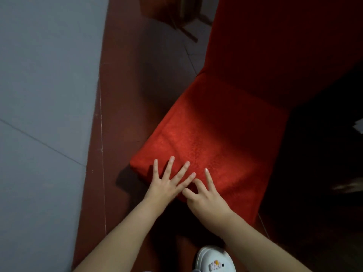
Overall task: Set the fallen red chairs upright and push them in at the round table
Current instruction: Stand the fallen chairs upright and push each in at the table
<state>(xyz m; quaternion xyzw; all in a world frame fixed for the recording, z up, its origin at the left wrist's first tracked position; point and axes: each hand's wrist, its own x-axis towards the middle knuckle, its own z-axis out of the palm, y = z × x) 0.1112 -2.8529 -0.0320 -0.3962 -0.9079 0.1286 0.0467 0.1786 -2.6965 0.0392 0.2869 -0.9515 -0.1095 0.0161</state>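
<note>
While a white shoe (215,260) is standing at the near edge, both bare hands are resting on the front of the red fabric-covered chair (212,138). The left hand (165,185) is lying flat with its fingers spread and straight, pressing the seat near the front corner and gripping nothing. The right hand (206,199) is touching the seat just beside it, with one finger straight. Its other fingers are bending out of sight, so I cannot tell if they are pinching the cloth.

The chair is sitting seat-up with its red backrest (275,46) rising beyond, so this one is looking already righted. Pushing it in is likely still pending. No round table is showing, and neither are other red chairs.

The chair is standing on a dark red-brown floor band (121,95), with grey floor tiles (43,75) running along the left. Farther off, dark wooden legs (186,26) are showing on pale tiles. The right side is too dark to read.
</note>
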